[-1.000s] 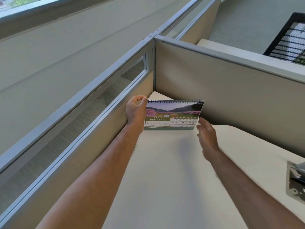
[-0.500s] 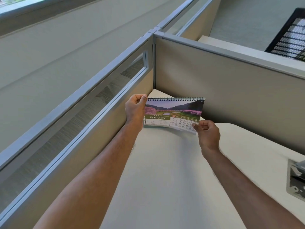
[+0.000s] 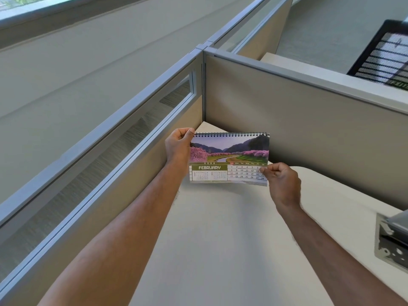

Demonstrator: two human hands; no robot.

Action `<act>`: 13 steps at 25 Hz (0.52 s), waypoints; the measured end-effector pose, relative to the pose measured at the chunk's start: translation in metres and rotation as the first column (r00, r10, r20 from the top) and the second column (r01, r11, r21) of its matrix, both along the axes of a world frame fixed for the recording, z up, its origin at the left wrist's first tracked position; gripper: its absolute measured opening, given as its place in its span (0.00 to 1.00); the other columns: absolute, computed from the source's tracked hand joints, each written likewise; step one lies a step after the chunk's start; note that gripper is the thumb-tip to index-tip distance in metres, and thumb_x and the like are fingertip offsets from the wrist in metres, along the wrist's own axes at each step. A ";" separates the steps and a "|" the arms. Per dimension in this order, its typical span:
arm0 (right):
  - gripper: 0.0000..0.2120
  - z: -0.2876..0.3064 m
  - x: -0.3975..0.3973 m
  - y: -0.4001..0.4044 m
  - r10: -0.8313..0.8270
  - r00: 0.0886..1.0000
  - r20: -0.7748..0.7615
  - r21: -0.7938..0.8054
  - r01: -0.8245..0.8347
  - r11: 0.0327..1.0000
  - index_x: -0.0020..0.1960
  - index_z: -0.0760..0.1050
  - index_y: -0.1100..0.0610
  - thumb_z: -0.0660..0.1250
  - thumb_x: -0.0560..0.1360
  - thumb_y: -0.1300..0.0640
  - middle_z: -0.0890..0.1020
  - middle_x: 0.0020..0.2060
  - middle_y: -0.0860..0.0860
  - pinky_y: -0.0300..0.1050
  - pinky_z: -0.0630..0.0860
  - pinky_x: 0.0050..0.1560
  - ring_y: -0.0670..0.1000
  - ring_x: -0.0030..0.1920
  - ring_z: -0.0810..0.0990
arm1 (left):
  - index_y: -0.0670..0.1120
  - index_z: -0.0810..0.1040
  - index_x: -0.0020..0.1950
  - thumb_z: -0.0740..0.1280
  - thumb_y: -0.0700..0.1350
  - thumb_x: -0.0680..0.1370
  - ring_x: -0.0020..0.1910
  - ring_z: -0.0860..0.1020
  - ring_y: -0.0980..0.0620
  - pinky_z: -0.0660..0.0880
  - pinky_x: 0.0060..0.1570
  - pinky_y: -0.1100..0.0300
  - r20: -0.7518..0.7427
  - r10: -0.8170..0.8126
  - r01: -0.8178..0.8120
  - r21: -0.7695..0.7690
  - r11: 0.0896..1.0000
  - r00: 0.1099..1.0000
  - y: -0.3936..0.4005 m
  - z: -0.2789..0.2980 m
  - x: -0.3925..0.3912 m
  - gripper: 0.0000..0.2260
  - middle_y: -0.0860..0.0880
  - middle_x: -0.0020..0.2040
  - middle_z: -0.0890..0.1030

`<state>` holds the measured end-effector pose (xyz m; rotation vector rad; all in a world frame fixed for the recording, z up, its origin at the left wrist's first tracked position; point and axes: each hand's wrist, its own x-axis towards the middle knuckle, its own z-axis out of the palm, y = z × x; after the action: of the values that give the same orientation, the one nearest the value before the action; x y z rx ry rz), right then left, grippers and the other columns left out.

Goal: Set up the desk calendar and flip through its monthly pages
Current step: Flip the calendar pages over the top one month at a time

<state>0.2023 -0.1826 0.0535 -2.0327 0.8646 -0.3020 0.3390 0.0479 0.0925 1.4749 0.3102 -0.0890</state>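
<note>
A spiral-bound desk calendar [image 3: 227,159] stands near the far corner of the cream desk [image 3: 220,239]. Its front page reads FEBRUARY under a picture of pink blossom trees and hills. My left hand [image 3: 177,146] grips the calendar's upper left corner by the wire binding. My right hand [image 3: 280,182] pinches the lower right corner of the February page between thumb and fingers. The bottom edge of that page is lifted toward me, with the edges of the pages behind it showing below. The calendar's base is hidden behind the pages.
Grey cubicle partitions [image 3: 309,111] close the desk at the back and on the left, the left one with a glass strip. A grey box-like device [image 3: 393,239] sits at the desk's right edge. A black mesh chair back [image 3: 384,56] shows beyond the partition.
My right hand went from hovering open beside the calendar to pinching the lower right corner of the February page, and has lifted it. My left hand has kept its hold on the top left corner.
</note>
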 end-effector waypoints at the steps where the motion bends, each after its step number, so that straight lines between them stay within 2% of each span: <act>1: 0.09 0.004 -0.002 0.000 -0.001 1.000 -0.001 -0.003 0.001 1.000 0.43 0.81 0.51 0.75 0.75 0.47 0.85 0.41 0.47 0.50 0.78 0.44 0.53 0.45 0.84 | 0.49 0.80 0.48 0.69 0.50 0.82 0.36 0.86 0.60 0.80 0.30 0.66 -0.004 0.003 -0.003 -0.011 1.000 1.000 0.000 0.001 -0.001 0.06 0.49 0.44 0.85; 3: 0.09 0.013 -0.006 0.000 0.000 1.000 0.008 0.055 -0.001 0.998 0.43 0.82 0.53 0.75 0.76 0.48 0.86 0.45 0.48 0.49 0.77 0.46 0.54 0.47 0.83 | 0.50 0.81 0.49 0.70 0.49 0.82 0.37 0.87 0.59 0.81 0.29 0.65 -0.009 0.003 -0.004 -0.051 0.999 1.000 0.001 0.003 -0.003 0.05 0.50 0.42 0.85; 6: 0.03 0.036 -0.009 0.000 -0.014 0.998 0.065 0.264 -0.004 0.965 0.47 0.81 0.53 0.73 0.76 0.54 0.87 0.45 0.50 0.46 0.75 0.43 0.53 0.46 0.83 | 0.49 0.82 0.50 0.69 0.50 0.82 0.38 0.88 0.53 0.82 0.31 0.63 -0.019 -0.041 0.038 -0.151 0.988 0.999 0.006 0.005 -0.004 0.05 0.53 0.38 0.86; 9: 0.11 0.069 -0.007 0.001 -0.045 0.987 0.154 0.407 -0.021 0.913 0.58 0.78 0.53 0.72 0.77 0.59 0.86 0.48 0.50 0.44 0.77 0.45 0.48 0.44 0.83 | 0.47 0.83 0.50 0.68 0.49 0.82 0.42 0.88 0.48 0.84 0.37 0.58 -0.064 -0.062 0.047 -0.222 0.974 0.996 0.010 0.006 -0.002 0.07 0.48 0.40 0.87; 11: 0.14 0.095 0.001 0.002 -0.050 0.975 0.216 0.449 -0.054 0.892 0.62 0.77 0.51 0.70 0.77 0.60 0.84 0.46 0.49 0.41 0.79 0.44 0.47 0.42 0.81 | 0.45 0.85 0.48 0.69 0.45 0.79 0.46 0.86 0.43 0.83 0.44 0.53 -0.070 -0.077 0.058 -0.241 0.969 0.995 0.012 0.006 0.000 0.06 0.45 0.44 0.86; 13: 0.14 0.117 0.013 0.001 -0.046 0.966 0.256 0.506 -0.093 0.858 0.61 0.77 0.50 0.68 0.77 0.60 0.84 0.47 0.50 0.44 0.81 0.48 0.49 0.45 0.83 | 0.46 0.85 0.45 0.68 0.44 0.75 0.43 0.85 0.48 0.80 0.43 0.57 -0.053 -0.095 0.082 -0.203 0.976 0.994 0.014 0.006 0.000 0.06 0.47 0.42 0.86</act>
<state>0.2154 -0.1819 0.1704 -1.4621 0.6660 -0.2800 0.3386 0.0617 0.0981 1.2871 0.2778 -0.2327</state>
